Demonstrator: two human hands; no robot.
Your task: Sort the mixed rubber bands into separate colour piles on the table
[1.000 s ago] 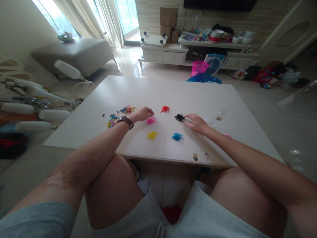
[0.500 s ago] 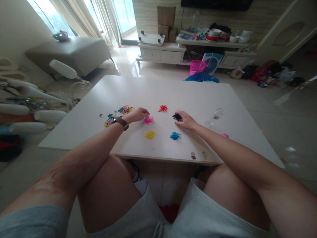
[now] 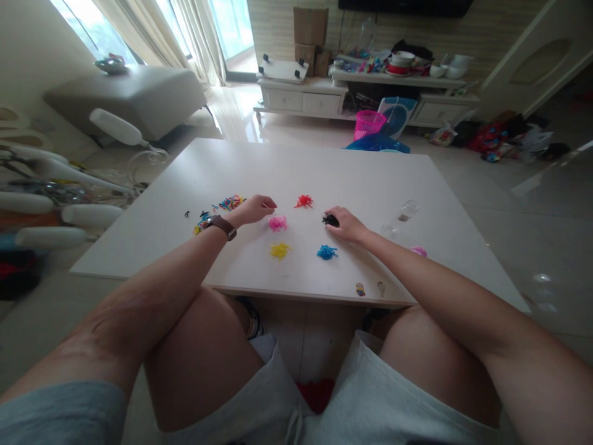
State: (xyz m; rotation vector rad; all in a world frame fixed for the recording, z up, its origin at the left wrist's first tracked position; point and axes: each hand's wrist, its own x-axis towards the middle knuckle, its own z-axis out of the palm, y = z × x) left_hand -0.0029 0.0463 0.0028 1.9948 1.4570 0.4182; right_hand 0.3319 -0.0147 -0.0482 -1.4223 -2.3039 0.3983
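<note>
A seated person reaches both bare forearms over a white table. The right arm slants inward, its right hand low over the tabletop, thumb and fingers curled around a small pile of black bands, near the table's middle. The left hand hangs just beyond a pink pile, fingers bent close together; I can't tell whether they pinch anything. Red, yellow and blue piles lie nearby.

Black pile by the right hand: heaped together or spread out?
Heaped together: the black pile forms one compact clump, with the right hand's thumb and fingers curved around it.
</note>
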